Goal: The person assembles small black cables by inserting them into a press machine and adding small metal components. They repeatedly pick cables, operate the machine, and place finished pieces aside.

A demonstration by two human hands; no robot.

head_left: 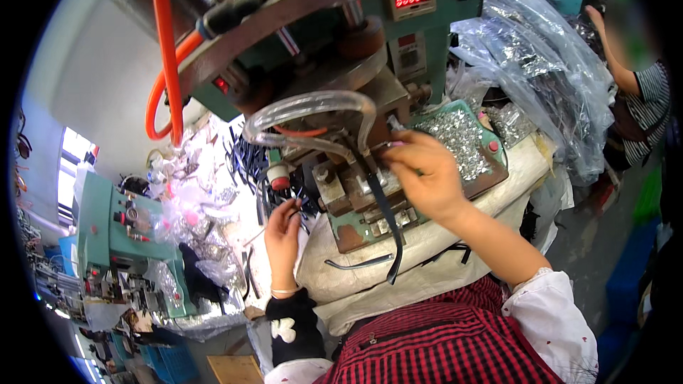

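Observation:
My right hand (425, 178) is at the press bed of a green bench machine (341, 50), its fingertips pinched on the top of a black strap (388, 224) that hangs down over the machine's rusty base plate (352, 231). Further left, my left hand (283, 235) rests on the table, fingers curled around a few thin black straps (302, 206) taken from a loose pile (245, 160). A clear hose (306, 108) loops just above the press bed.
A tray of small shiny metal pieces (462, 139) sits right of the press. Clear plastic bags (541, 64) pile up at the far right beside another person's arm (619, 64). A second green machine (117, 235) stands at the left. An orange hose (165, 50) hangs overhead.

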